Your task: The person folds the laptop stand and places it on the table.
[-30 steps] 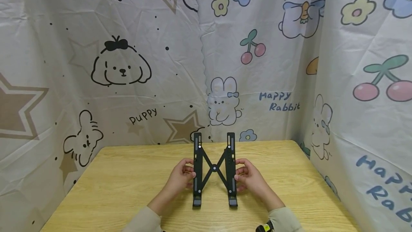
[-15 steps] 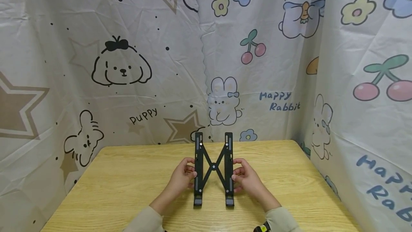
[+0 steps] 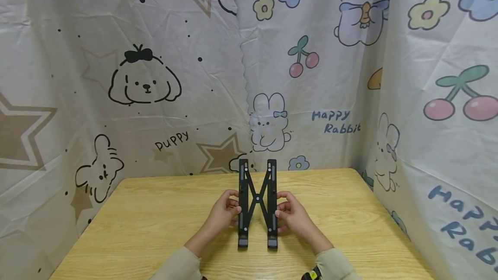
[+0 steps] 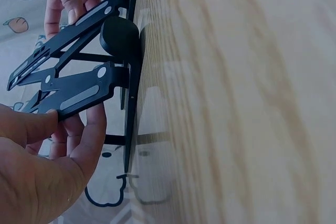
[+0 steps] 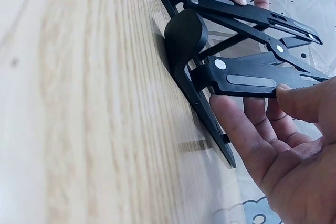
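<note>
Head view: a light wooden table (image 3: 155,224) runs out to a cartoon-printed curtain backdrop (image 3: 155,77) at the far edge. Near the middle of the table stands a black folding scissor-frame stand (image 3: 257,202), its two rails close together. The left hand (image 3: 223,211) grips the left rail, fingers and thumb curled round it; the right hand (image 3: 291,215) grips the right rail likewise. Seemingly the stand is being squeezed shut — the next move calls for even inward pressure, with fingertips clear of the crossing struts.
</note>
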Tool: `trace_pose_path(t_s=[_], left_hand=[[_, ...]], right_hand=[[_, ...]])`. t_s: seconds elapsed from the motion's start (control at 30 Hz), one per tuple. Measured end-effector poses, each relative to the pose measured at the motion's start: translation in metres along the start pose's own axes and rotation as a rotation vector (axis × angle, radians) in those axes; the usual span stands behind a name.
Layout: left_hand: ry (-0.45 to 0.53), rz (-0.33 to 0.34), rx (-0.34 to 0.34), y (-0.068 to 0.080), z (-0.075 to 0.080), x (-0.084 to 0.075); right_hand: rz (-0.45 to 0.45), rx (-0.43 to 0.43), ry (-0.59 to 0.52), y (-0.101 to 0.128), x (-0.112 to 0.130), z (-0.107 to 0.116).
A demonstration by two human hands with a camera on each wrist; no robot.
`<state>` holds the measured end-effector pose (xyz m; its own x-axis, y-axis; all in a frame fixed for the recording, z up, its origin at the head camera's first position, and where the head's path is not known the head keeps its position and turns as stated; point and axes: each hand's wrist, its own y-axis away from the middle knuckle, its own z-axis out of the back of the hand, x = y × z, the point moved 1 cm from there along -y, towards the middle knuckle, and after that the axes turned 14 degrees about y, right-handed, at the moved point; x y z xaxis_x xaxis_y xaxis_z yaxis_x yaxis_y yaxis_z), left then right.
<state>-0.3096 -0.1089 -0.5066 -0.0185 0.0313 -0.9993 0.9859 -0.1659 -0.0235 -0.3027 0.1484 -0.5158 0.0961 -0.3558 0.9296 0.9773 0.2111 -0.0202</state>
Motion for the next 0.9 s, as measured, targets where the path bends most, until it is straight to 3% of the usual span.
trace_pose_path(t_s=[0.9], left_hand=[[0.040, -0.008, 0.040, -0.008, -0.018, 0.003]], right_hand=[[0.008, -0.021, 0.004, -0.004, 0.007, -0.018]])
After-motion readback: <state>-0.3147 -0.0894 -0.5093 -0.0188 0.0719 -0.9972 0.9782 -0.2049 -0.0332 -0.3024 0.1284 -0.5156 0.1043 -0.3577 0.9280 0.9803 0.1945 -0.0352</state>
